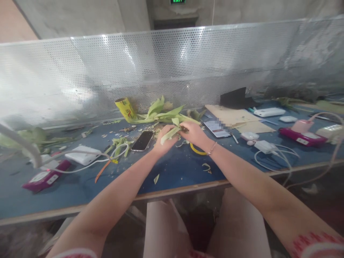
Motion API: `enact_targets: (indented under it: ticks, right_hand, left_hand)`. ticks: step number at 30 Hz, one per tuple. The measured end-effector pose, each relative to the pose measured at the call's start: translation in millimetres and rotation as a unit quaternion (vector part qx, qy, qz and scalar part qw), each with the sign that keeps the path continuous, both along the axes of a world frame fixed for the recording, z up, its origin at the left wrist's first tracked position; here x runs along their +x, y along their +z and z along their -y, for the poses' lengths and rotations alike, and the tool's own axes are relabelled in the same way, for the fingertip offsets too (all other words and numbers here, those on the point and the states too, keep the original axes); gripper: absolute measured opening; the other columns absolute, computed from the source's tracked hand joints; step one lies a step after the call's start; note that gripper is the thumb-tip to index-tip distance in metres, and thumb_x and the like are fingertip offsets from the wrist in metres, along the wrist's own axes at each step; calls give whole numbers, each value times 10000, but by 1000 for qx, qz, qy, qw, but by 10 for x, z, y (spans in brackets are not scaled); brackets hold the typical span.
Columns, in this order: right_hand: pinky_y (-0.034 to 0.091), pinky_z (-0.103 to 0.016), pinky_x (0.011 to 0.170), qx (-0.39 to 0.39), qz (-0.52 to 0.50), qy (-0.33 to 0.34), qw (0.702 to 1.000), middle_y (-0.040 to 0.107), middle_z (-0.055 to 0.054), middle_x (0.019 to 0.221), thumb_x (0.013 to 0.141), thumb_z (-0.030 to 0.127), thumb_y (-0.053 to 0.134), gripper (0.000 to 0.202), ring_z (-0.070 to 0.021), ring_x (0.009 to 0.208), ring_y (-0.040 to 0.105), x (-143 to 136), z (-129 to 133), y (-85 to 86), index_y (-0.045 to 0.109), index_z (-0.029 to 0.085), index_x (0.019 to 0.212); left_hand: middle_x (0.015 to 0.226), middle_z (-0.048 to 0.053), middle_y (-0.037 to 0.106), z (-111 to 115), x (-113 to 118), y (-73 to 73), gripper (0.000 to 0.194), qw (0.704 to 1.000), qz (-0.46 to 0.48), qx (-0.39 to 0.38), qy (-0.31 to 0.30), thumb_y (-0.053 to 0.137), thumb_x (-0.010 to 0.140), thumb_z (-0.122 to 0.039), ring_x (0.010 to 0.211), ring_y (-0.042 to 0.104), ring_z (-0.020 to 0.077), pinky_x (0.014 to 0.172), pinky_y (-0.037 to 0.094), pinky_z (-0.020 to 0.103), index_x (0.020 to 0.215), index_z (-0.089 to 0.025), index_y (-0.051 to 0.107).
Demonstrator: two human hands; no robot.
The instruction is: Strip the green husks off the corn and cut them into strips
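Over the middle of the blue table [172, 175], both of my hands meet at a pale green leaf piece [171, 134]. My left hand [166, 139] has its fingers closed round the lower part of it. The fingers of my right hand [194, 133] are pinched together at its right end; their tips are partly hidden. Larger green leaves [158, 111] lie just behind, beside a yellow wrapper tube [125, 109]. A dark-screened phone [142, 140] is left of my left hand. Under my right wrist lies a yellow ring [197, 149], partly covered.
Leaf scraps [120, 144], a white box [83, 154] and a magenta power strip [47, 176] with cables lie left. Right are a lit phone [217, 129], brown paper [233, 116], chargers [264, 146] and another magenta strip [302, 137]. A perforated metal screen [172, 68] stands behind.
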State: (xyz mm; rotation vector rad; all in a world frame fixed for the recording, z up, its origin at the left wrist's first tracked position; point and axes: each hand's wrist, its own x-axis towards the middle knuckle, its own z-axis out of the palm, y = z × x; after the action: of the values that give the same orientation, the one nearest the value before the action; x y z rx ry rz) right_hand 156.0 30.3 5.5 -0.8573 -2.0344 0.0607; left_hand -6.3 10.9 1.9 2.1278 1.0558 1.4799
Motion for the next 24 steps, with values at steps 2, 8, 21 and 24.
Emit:
enact_targets:
  ticks: [2, 8, 21, 24]
  right_hand:
    - [387, -299, 710, 46, 14, -24, 999, 575, -35, 737, 764, 170, 591, 12, -175, 746, 511, -5, -11, -25, 588, 162, 773]
    - [393, -316, 728, 43, 10, -64, 997, 598, -54, 805, 777, 224, 623, 91, -190, 777, 529, -51, 26, -67, 579, 169, 835]
    - [440, -299, 719, -86, -54, 35, 994, 656, -63, 867, 780, 229, 615, 126, -178, 799, 601, -86, 15, -48, 577, 153, 873]
    - [454, -301, 728, -121, -71, 50, 989, 671, -59, 873, 760, 221, 627, 129, -177, 804, 616, -110, 47, -38, 589, 157, 864]
  left_hand:
    - [875, 49, 661, -12, 22, -21, 198, 997, 60, -39, -10, 644, 688, -290, 841, 594, 185, 800, 451, 315, 852, -180, 659]
    - [789, 39, 675, -132, 65, -92, 154, 962, 243, -128, 1, 648, 660, -305, 769, 603, 162, 761, 472, 313, 726, -167, 665]
    - [680, 44, 659, -155, 34, -129, 310, 937, 273, -208, -57, 733, 625, -407, 651, 621, 147, 687, 507, 305, 728, -128, 646]
    - [672, 18, 640, -142, 37, -122, 277, 937, 287, -192, -57, 761, 599, -351, 631, 606, 131, 658, 502, 289, 714, -136, 630]
